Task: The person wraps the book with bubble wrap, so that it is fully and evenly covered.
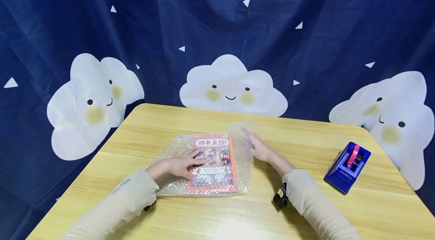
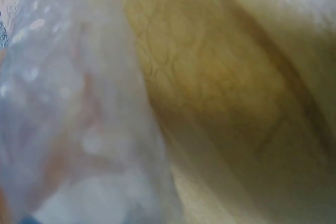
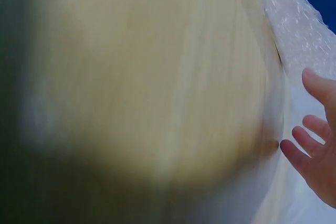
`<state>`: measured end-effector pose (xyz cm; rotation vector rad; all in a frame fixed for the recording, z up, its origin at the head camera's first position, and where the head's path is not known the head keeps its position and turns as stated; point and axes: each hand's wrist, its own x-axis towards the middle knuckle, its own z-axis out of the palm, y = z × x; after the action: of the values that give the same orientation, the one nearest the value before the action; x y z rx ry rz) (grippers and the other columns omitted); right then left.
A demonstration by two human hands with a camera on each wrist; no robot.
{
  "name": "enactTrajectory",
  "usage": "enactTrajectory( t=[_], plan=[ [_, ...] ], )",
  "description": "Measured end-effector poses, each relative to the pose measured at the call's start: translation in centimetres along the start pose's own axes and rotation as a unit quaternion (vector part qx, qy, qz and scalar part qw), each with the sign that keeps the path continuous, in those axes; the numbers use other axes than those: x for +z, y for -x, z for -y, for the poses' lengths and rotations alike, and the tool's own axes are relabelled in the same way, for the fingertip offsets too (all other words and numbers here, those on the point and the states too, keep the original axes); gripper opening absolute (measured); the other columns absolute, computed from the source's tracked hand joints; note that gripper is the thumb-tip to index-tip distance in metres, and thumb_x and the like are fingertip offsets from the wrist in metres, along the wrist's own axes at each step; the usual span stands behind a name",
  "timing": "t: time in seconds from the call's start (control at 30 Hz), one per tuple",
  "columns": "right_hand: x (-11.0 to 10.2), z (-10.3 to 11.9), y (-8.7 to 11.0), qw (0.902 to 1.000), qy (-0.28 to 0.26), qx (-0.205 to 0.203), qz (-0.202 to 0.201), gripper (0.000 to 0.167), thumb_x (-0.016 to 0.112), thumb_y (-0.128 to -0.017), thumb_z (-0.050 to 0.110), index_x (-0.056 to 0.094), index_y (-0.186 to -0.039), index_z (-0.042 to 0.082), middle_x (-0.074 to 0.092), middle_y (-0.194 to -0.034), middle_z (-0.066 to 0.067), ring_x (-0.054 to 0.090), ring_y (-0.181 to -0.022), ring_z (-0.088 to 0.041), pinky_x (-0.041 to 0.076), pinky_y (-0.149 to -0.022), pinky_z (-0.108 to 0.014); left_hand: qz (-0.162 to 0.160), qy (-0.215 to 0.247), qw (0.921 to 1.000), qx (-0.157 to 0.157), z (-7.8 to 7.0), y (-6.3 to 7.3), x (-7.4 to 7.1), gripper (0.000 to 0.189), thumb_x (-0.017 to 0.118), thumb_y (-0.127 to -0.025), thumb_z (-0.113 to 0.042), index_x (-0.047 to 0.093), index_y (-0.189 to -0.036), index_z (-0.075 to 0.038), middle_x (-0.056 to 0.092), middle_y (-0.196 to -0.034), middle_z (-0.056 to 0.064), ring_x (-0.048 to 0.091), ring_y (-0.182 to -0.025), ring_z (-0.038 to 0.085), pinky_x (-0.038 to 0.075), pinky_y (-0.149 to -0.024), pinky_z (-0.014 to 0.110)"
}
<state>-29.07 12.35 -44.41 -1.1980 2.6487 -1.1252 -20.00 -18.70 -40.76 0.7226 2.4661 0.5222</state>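
A book (image 1: 217,171) with an orange-red border, Chinese characters and several picture panels lies face up, with bubble wrap (image 1: 173,144) around it. My left hand (image 1: 183,165) rests on the left part of the cover, fingers spread. At the right side my right hand (image 1: 261,150) is by the raised flap of the bubble wrap, its fingertips partly seen through the film. In the right wrist view this hand's fingers (image 3: 310,85) are extended and spread against the wrap. Blurry bubble wrap (image 2: 79,98) fills the left of the left wrist view.
A blue tape dispenser (image 1: 343,179) with a pink roll stands on the right of the wooden table (image 1: 163,117). Small black cameras sit at both wrists. Behind the table hangs a dark blue curtain (image 1: 210,13) with white clouds.
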Motion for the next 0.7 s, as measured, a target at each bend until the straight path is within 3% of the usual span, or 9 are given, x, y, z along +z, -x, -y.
enactTrajectory(
  t=[0.17,0.5,0.7],
  plan=[
    [0.3,0.5,-0.2,0.9993,-0.029,0.011,0.023,0.074,0.054,-0.089,0.008,0.007,-0.144,-0.005,0.007,-0.15,-0.022,0.011,-0.136,-0.038,0.01,-0.11,-0.05,-0.001,0.007,1.0,-0.001,-0.1,0.0,0.0,0.072,0.064,-0.083,-0.031,0.028,-0.144,-0.02,-0.005,-0.152,0.016,-0.008,-0.137,0.039,-0.002,-0.096,0.073],
    [0.9,1.4,-0.7,0.9979,-0.026,0.034,0.047,0.066,0.05,-0.092,0.009,0.011,-0.143,-0.006,0.011,-0.148,-0.027,0.014,-0.135,-0.04,0.013,-0.11,-0.049,0.0,0.013,0.9999,0.007,0.0,0.0,0.1,0.071,0.064,-0.084,-0.03,0.028,-0.144,-0.018,-0.006,-0.152,0.017,-0.009,-0.136,0.04,0.001,-0.095,0.074],
    [1.4,2.1,-1.3,0.9984,-0.032,-0.001,0.047,0.067,0.053,-0.091,0.013,0.014,-0.143,-0.005,0.012,-0.148,-0.023,0.013,-0.136,-0.038,0.011,-0.11,-0.047,0.005,0.011,0.9997,0.022,0.0,0.1,-0.1,0.072,0.062,-0.084,-0.033,0.027,-0.144,-0.016,-0.008,-0.151,0.019,-0.01,-0.136,0.041,0.004,-0.096,0.074]
  ],
)
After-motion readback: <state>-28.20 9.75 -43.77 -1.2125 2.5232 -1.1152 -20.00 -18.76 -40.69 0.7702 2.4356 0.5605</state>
